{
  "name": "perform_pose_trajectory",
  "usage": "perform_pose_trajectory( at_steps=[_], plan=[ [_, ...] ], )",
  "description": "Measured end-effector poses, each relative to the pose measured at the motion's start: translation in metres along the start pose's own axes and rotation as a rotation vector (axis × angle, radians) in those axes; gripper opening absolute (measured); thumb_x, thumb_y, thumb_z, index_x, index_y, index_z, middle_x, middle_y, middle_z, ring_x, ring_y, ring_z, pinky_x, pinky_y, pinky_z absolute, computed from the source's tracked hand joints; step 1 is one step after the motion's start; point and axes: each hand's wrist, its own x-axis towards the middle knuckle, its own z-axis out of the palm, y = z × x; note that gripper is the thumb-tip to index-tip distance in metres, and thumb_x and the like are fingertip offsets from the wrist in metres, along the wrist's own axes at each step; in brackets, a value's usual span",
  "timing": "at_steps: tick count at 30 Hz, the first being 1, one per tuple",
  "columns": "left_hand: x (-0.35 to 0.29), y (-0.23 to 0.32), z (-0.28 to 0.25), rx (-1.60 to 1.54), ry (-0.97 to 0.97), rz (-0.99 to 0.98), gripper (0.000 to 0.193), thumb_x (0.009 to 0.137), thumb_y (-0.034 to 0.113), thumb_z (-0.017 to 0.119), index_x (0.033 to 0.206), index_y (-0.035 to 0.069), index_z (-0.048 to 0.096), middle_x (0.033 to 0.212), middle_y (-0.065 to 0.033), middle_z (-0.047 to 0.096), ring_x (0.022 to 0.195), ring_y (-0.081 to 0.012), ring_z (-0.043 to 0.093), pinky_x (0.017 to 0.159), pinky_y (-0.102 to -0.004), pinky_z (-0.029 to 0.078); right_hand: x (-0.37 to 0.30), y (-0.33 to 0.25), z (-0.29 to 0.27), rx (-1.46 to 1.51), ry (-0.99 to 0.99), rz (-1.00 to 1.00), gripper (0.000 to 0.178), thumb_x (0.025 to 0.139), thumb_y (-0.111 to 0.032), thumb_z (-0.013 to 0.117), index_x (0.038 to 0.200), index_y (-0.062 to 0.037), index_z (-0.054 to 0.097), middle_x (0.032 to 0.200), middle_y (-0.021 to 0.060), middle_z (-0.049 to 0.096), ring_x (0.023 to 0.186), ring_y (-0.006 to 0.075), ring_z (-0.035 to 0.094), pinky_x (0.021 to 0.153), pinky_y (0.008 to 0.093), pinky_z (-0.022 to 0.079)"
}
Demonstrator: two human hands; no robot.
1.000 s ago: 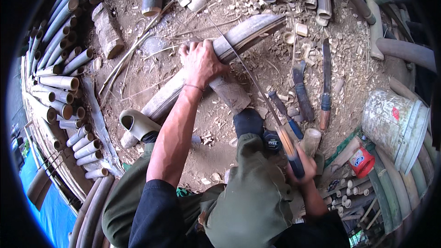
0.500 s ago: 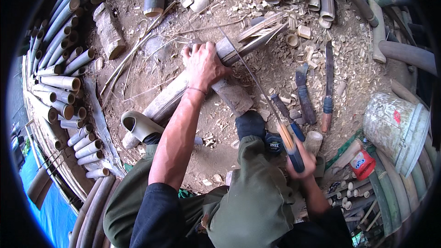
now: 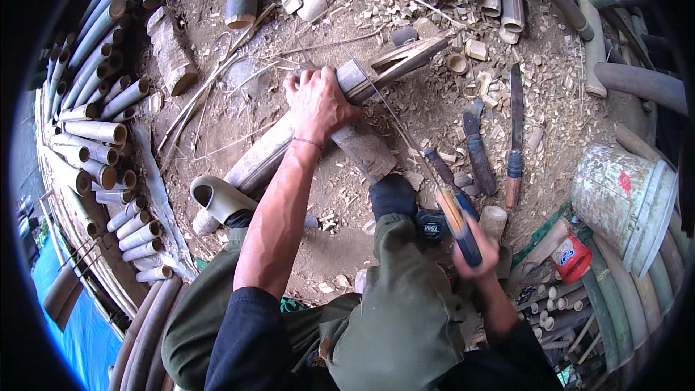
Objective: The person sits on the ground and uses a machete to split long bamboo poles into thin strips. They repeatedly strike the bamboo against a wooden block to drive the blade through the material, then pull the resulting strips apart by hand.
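Note:
My left hand [image 3: 318,105] is closed over a thick bamboo pole [image 3: 262,153] that slants from lower left to upper right. Under the hand, the pole crosses a short wooden block [image 3: 365,153]. My right hand [image 3: 479,250], smeared by motion, grips the dark handle of a handsaw [image 3: 452,213]. Its thin blade runs up to the pole, just right of my left hand. A pale round cut end [image 3: 351,74] shows at the blade. Beyond it sticks out a split dark bamboo piece [image 3: 409,59]; whether it is fully severed I cannot tell.
A machete [image 3: 515,137] and a shorter blade [image 3: 478,148] lie on the chip-strewn ground, right of the saw. A tape measure [image 3: 432,224] sits by my dark-socked foot. Farther right are a dirty white bucket [image 3: 615,188] and a red container [image 3: 572,259]. Stacked bamboo [image 3: 94,130] lines the left.
The split piece beyond the saw has shifted and tilted, and a pale cut end now shows beside the blade. The saw has moved slightly down its slant. My left hand keeps its hold.

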Motion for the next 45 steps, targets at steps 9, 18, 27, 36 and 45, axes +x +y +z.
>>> perform_pose_trajectory(
  at_steps=[9, 18, 27, 36, 45],
  plan=[
    [0.002, 0.007, -0.002, -0.007, -0.020, 0.019, 0.068, 0.053, 0.043, 0.082, 0.104, 0.002, 0.061, 0.106, -0.0161, 0.066, 0.112, -0.0299, 0.056, 0.106, -0.0471, 0.028, 0.116, 0.020, 0.071, 0.234, 0.072, -0.006, 0.050, 0.077, 0.000, 0.063, 0.126, 0.0101, 0.056, 0.095, 0.0166, 0.071, 0.069, 0.0159, 0.067, 0.064, 0.0291, 0.054],
    [0.002, 0.029, -0.015, 0.021, 0.085, 0.056, 0.096, 0.057, 0.047, 0.086, 0.132, 0.002, 0.046, 0.132, -0.0207, 0.050, 0.128, -0.0336, 0.044, 0.113, -0.0543, 0.024, 0.010, -0.016, -0.034, 0.144, 0.329, 0.189, 0.051, 0.085, -0.014, 0.061, 0.129, 0.0120, 0.053, 0.091, 0.0166, 0.069, 0.077, 0.0198, 0.068, 0.071, 0.0329, 0.054],
    [0.059, 0.112, 0.059, 0.212, -0.055, 0.157, 0.056, 0.087, 0.021, 0.061, 0.130, -0.007, 0.040, 0.111, -0.0255, 0.059, 0.100, -0.0372, 0.063, 0.086, -0.0469, 0.050, -0.093, 0.003, -0.111, 0.053, 0.771, 0.388, 0.061, 0.087, -0.010, 0.055, 0.140, 0.0141, 0.037, 0.067, 0.0047, 0.051, 0.053, 0.0126, 0.047, 0.050, 0.0262, 0.041],
    [-0.044, 0.128, -0.045, -0.789, -0.515, 0.179, 0.076, 0.072, 0.039, 0.060, 0.129, -0.008, 0.042, 0.118, -0.0274, 0.061, 0.107, -0.0359, 0.060, 0.095, -0.0429, 0.046, -0.138, 0.008, -0.074, 0.204, 0.781, 0.555, 0.057, 0.089, -0.012, 0.062, 0.140, 0.0076, 0.043, 0.072, 0.0039, 0.055, 0.054, 0.0107, 0.048, 0.049, 0.0248, 0.040],
    [-0.090, 0.197, -0.111, -1.222, -0.531, -0.002, 0.036, 0.090, 0.030, 0.060, 0.110, 0.000, 0.059, 0.086, -0.0038, 0.061, 0.074, -0.0134, 0.058, 0.067, -0.0301, 0.049, -0.164, 0.006, -0.047, 0.104, 0.706, 0.477, 0.061, 0.082, -0.024, 0.073, 0.130, 0.0086, 0.056, 0.110, 0.0221, 0.069, 0.096, 0.0229, 0.069, 0.083, 0.0333, 0.054]
  ],
)
